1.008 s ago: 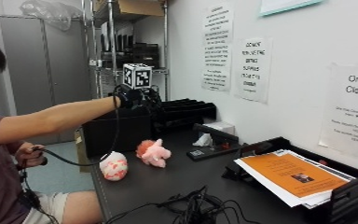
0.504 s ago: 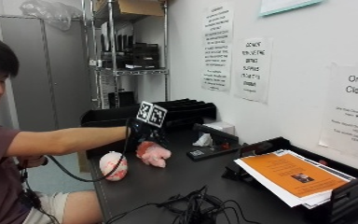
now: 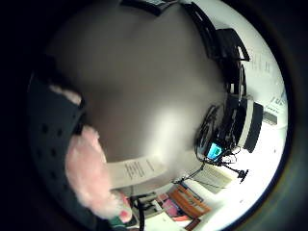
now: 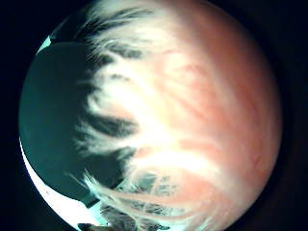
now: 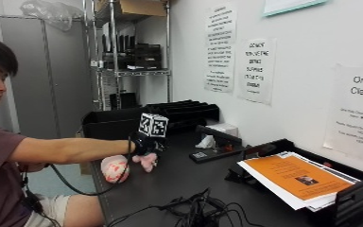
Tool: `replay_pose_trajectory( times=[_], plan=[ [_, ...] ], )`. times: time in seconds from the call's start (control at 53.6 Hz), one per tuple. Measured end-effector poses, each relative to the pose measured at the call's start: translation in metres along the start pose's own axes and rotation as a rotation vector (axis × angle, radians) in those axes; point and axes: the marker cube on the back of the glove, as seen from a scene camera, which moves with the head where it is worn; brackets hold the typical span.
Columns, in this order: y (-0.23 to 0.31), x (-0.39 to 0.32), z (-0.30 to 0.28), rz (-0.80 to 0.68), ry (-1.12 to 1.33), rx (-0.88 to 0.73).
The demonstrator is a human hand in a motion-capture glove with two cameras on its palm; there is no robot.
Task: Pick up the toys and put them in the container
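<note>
Since a moment ago the right hand [image 5: 145, 144] has dropped onto the pink plush toy [image 5: 147, 161], fingers seemingly curled round it for lifting, round toy [image 5: 115, 169] at its nine o'clock on the tabletop [image 5: 169, 189]

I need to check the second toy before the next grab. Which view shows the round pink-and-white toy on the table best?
The outside view: the round pink-and-white toy lies whole on the black table, beside the gloved right hand on the pink plush toy. Neither palm view clearly shows it.
</note>
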Motion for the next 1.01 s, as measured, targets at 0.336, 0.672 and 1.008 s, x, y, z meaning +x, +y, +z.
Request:
replay_pose_trajectory(
  times=[0.336,0.672,1.008],
  plan=[
    [0.065,-0.024,-0.209,-0.03,-0.013,0.229],
    [0.108,-0.15,-0.318,-0.178,0.09,0.386],
    [0.11,-0.27,-0.263,-0.269,0.034,0.234]
  ],
)
